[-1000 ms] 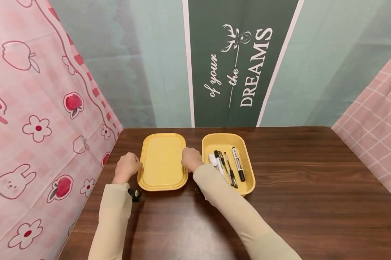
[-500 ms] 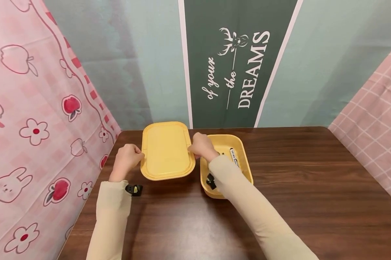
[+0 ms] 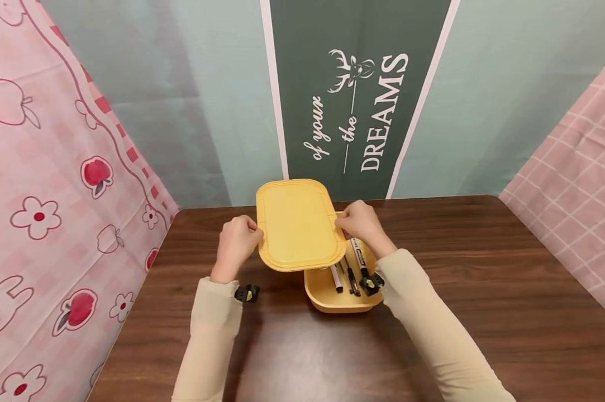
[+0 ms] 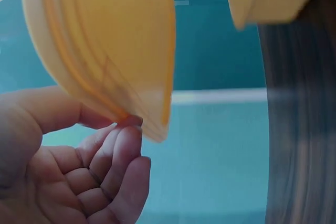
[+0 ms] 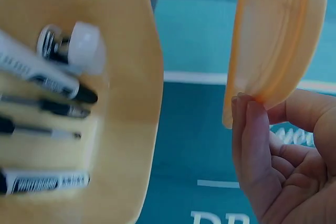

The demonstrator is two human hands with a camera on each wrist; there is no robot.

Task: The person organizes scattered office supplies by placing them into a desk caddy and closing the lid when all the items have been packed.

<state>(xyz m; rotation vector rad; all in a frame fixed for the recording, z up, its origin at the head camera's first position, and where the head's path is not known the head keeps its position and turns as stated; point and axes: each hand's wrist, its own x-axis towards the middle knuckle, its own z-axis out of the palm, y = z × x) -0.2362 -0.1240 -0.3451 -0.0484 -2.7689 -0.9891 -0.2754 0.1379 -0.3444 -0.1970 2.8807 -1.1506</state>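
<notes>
A yellow rectangular lid (image 3: 299,226) with rounded corners is held up off the table, partly over the left side of a yellow box (image 3: 327,301). My left hand (image 3: 236,243) pinches its left edge between thumb and fingers, as the left wrist view also shows. On the opposite edge my right hand (image 3: 363,224) pinches it the same way. Inside the box lie a black-and-white marker (image 3: 358,254), another marker (image 5: 47,74), thin pens (image 5: 47,106) and a small white-capped item (image 5: 84,48) of unclear kind. The lid and right arm hide part of the box.
The box stands on a dark wooden table (image 3: 458,268). A green curtain with lettering (image 3: 349,111) hangs behind the table, and pink patterned cloths (image 3: 56,223) close off both sides.
Both hands have lifted the lid from the table and carried it right, until it partly overlaps the box. The box has stayed on the table.
</notes>
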